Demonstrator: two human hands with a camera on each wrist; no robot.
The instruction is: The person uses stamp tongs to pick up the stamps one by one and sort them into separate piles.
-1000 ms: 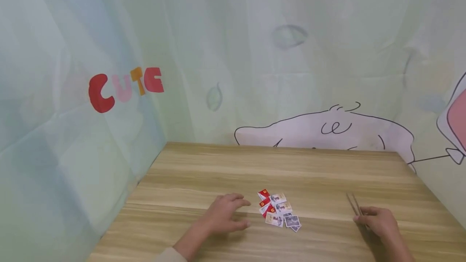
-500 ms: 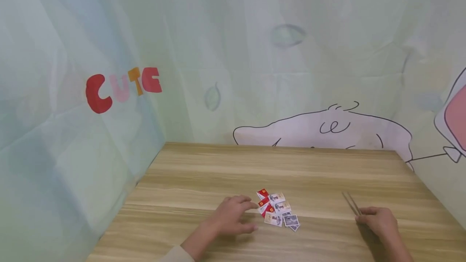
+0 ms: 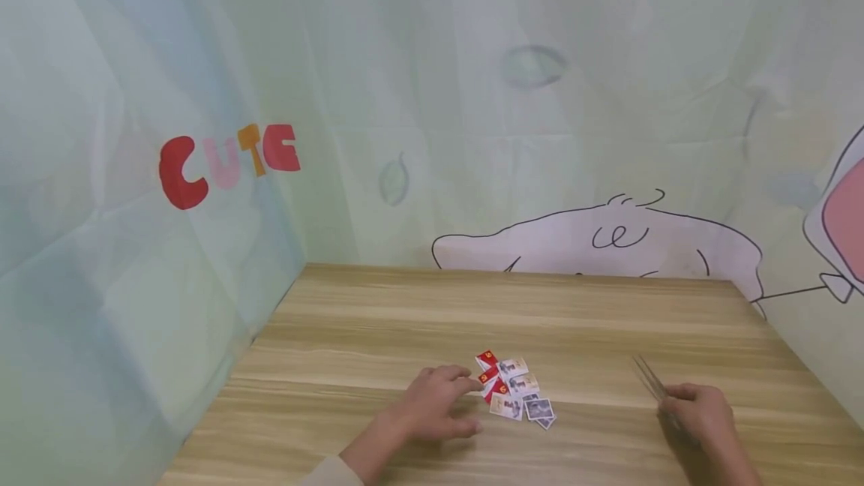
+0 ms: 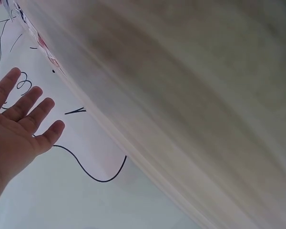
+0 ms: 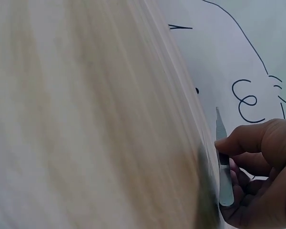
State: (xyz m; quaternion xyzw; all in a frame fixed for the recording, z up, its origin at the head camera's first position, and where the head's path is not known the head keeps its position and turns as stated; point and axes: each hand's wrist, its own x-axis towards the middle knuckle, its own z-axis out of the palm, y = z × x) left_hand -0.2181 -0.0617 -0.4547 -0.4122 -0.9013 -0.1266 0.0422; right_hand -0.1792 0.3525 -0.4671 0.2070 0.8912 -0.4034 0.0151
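The right hand [image 3: 702, 412] pinches slim silver metal tweezers [image 5: 225, 186]. The left hand [image 3: 439, 405] is loosely spread; just to its right, small rectangular red, white and grey paper cards [image 3: 523, 385] overlap on the brown wood-grain table [image 3: 405, 321].

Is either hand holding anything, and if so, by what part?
The right hand pinches the tweezers around their middle, leaving the pointed tips free. The left hand holds nothing; its fingers are spread beside the small cards.
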